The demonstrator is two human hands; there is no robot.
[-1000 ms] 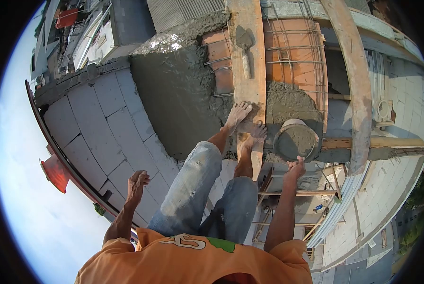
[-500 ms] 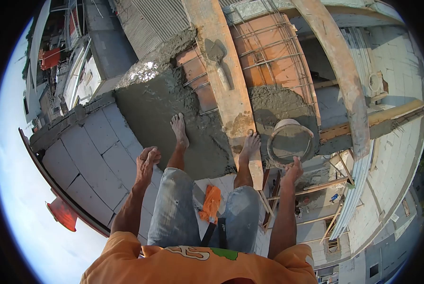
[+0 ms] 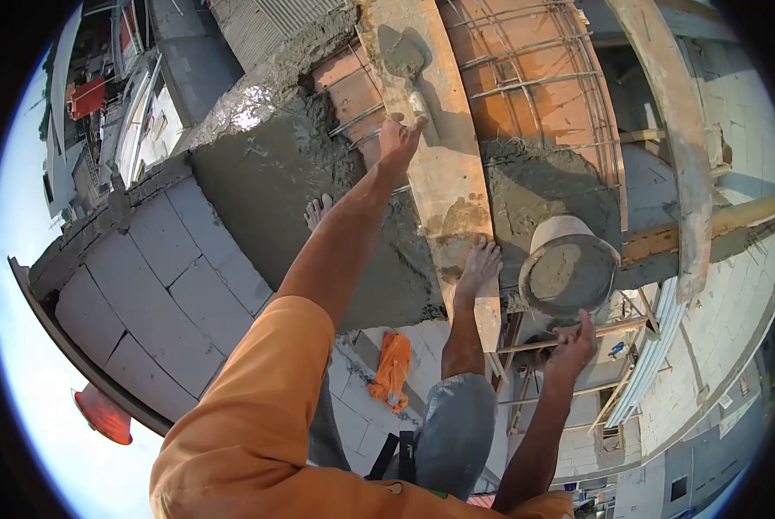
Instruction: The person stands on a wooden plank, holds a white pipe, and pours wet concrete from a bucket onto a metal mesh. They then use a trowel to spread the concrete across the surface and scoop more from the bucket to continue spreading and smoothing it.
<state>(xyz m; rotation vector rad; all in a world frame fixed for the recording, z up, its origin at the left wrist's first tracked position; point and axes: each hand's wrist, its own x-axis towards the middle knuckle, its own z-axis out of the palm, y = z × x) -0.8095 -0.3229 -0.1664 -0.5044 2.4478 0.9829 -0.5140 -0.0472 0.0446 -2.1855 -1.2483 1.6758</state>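
Note:
My left hand [image 3: 400,138] is closed around the handle end of a trowel [image 3: 401,59] that has mortar on its blade. The trowel is over a wooden plank [image 3: 457,164], and its shadow falls to the side. At the lower right, my right hand [image 3: 575,342] is held just below the rim of a bucket [image 3: 612,281] full of wet mortar, its fingers apart and partly bent. No object shows in that hand. The bucket stands tilted on the rough mortar beside the plank. My right bare foot [image 3: 481,266] rests on the plank's near end.
Wet mortar [image 3: 249,186] covers the surface left of the plank, next to a pale block wall [image 3: 167,259]. Steel bars [image 3: 526,86] lie over orange boards ahead. An orange cloth or bag [image 3: 393,372] is between my legs. A drop with timbers [image 3: 617,333] opens at the right.
My left hand has reached forward and across to the plank and taken hold of the trowel's handle. My right hand has come slightly away from the bucket rim. The view has shifted.

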